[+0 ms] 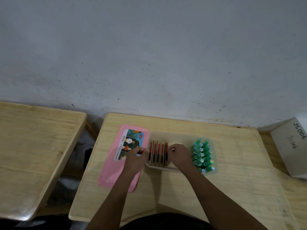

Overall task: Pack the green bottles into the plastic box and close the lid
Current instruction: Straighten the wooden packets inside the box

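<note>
A clear plastic box (pixel 182 134) stands on the middle table. Several green bottles (pixel 203 155) lie in two rows at its right end. Several tan and red cartons (pixel 157 153) stand on edge at its left end. The pink lid (pixel 114 173) lies flat on the table, left of the box. My left hand (pixel 135 159) is over the lid's right edge, its fingers curled against the box's left wall. What it grips is blurred. My right hand (pixel 180 156) is inside the box between cartons and bottles, fingertips pinching the rightmost carton.
A second wooden table (pixel 33 146) stands to the left across a dark gap. A white cardboard box (pixel 292 146) with handwritten marks sits at the right edge. A grey wall runs behind the tables. My forearms cross the near half of the table.
</note>
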### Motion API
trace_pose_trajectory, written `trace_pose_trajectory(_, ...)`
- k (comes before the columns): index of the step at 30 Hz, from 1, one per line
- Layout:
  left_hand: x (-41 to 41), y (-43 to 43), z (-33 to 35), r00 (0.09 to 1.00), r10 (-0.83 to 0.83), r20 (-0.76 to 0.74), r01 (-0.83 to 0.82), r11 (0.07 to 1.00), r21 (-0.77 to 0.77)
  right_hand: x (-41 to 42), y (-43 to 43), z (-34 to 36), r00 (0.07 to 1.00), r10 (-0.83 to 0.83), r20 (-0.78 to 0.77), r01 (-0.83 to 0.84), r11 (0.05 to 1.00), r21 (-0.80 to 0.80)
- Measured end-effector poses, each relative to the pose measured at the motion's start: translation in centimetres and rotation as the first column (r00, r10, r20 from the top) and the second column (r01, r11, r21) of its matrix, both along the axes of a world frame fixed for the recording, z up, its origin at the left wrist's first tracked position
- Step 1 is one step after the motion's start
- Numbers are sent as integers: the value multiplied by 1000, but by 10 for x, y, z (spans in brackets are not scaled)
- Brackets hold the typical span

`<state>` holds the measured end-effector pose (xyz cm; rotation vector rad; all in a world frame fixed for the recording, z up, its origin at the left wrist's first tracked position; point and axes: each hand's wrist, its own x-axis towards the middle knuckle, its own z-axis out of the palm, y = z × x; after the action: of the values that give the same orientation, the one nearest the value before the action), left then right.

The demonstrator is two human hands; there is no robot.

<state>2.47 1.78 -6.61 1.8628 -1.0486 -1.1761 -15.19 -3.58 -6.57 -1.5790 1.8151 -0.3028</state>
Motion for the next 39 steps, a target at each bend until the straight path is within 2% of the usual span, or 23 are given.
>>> trace_pose_trajectory(2,0,0,1,1000,1,3,-1,1000,0,-1,-3,0,999,-30,35,28,999,37)
trace_pose_trajectory(5,-1,0,3,1000,-2,7,2,1000,5,1,-5,-4,996,38,79,-48,990,135)
trace_pose_trajectory(16,0,0,5,1000,5,-16,-5,1000,-15,-1,-2,-11,985,139,100,-160,954,252)
trace_pose_trajectory(22,-1,0,6,1000,4,-20,-4,1000,-23,-5,-2,-12,984,9,175,-44,979,197)
trace_pose_trajectory(28,0,0,5,999,8,-33,-7,1000,8,-6,-1,-9,972,126,199,-164,968,188)
trace_pose_trajectory(31,-1,0,5,999,23,-34,-22,1000,9,-13,1,-8,968,94,232,-144,968,206)
trace_pose_trajectory(34,-3,1,5,999,31,-32,-31,999,13,-13,6,-9,976,91,198,-129,974,188)
trace_pose_trajectory(39,-7,2,8,999,45,-15,-45,999,-4,-4,11,-9,975,178,131,-197,968,154)
